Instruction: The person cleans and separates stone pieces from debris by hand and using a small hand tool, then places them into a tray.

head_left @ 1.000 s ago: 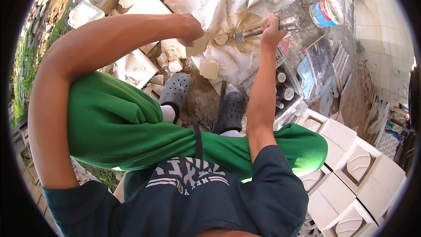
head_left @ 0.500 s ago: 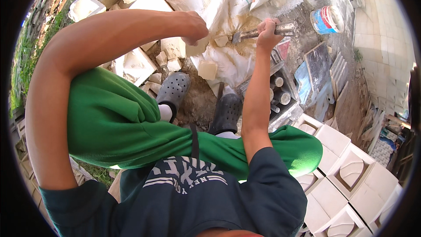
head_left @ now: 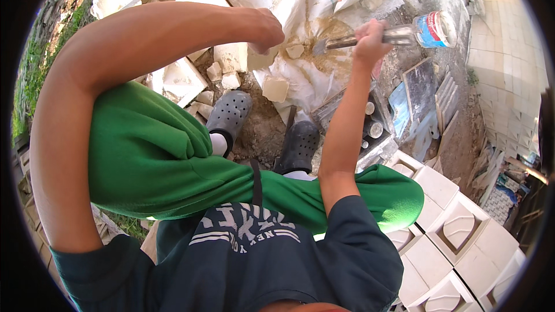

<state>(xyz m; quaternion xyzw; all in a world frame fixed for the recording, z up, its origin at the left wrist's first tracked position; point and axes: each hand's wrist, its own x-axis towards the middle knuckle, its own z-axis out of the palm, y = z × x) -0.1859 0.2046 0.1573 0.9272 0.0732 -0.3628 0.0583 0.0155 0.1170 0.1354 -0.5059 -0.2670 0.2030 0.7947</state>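
Observation:
My right hand (head_left: pixel 371 40) is closed round a long, worn tool (head_left: pixel 342 41) with a flat grey blade-like end. That end points left, toward pale rubble and white sheeting (head_left: pixel 298 78); its thick rear end points toward a bucket. My left hand (head_left: pixel 267 30) is curled, its fingers bent under and mostly hidden. Close below it is a cream block (head_left: pixel 231 58) with a broken edge; I cannot tell whether the fingers grip it. A smaller cream chunk (head_left: pixel 275 89) lies on the sheeting, and a small lump (head_left: pixel 295 51) sits between the hands.
A blue, red and white bucket (head_left: pixel 435 29) stands at the far right. Broken blocks (head_left: pixel 180 81) are heaped at left. By my right forearm is a dark tray (head_left: pixel 378 110) holding round pieces. Moulded cream blocks (head_left: pixel 459 225) sit lower right. My grey clogs (head_left: pixel 230 114) rest amid the rubble.
My right hand has moved up and to the right with the tool, whose rear end now overlaps the bucket in view. My left hand has shifted slightly right and up, still curled.

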